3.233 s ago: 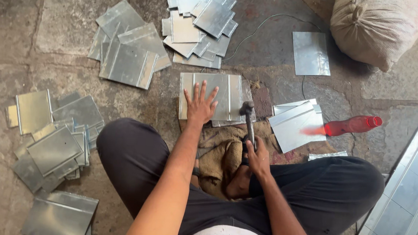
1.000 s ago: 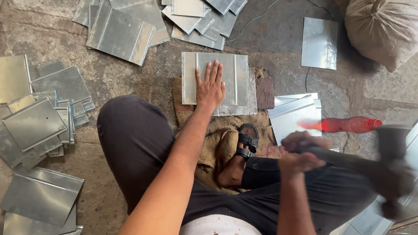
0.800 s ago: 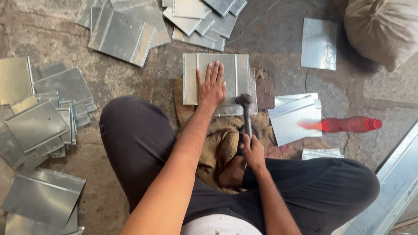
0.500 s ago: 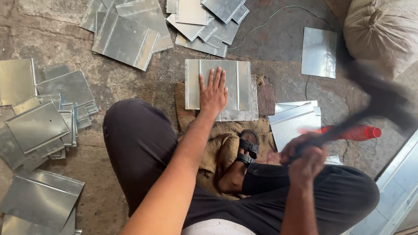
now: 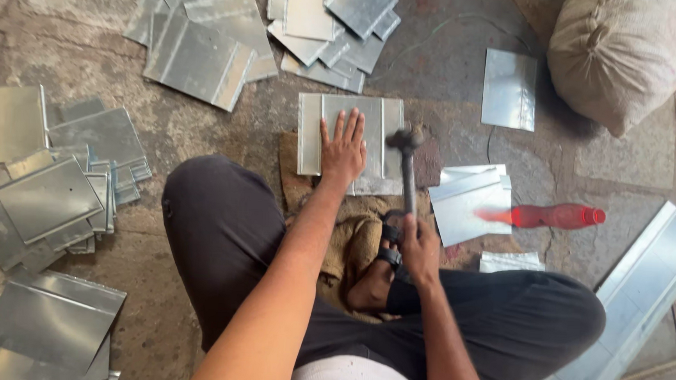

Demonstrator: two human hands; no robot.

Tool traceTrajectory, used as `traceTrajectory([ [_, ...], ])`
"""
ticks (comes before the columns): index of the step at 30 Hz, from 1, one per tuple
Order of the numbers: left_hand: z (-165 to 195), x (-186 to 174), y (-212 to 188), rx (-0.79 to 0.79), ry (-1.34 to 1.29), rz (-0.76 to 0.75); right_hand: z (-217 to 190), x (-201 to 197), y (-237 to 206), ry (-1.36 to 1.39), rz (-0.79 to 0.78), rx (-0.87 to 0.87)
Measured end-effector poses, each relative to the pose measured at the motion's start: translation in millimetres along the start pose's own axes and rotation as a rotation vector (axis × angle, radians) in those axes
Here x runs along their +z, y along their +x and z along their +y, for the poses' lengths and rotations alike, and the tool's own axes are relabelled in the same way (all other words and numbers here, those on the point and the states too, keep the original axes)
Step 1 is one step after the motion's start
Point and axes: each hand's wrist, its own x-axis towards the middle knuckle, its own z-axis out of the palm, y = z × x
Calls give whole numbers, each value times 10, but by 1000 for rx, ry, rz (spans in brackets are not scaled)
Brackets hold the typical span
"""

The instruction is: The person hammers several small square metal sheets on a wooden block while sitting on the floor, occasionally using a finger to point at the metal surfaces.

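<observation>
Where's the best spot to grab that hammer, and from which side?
Probably the near end of the hammer's dark handle, coming from the person's side. The handle runs straight back from the head toward the body, and the right hand already wraps it there, far from the heavy head that sits over the metal sheet under the flat left hand.

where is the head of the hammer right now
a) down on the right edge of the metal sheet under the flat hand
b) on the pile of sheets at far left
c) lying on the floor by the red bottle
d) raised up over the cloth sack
a: the dark steel hammer, gripped by the right hand, has its head down on the right edge of the ribbed grey metal sheet that the left hand presses flat.
</observation>
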Motion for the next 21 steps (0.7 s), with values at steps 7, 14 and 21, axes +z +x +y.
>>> traceTrajectory([
  [7,-13,1,28,9,9,-86,-193,-476,84,551,203,-615],
  [14,2,30,25,10,-5,-40,-183,-42,147,186,166,-522],
  [21,37,17,-8,-4,-8,-38,-177,-168,141,-50,80,171],
])
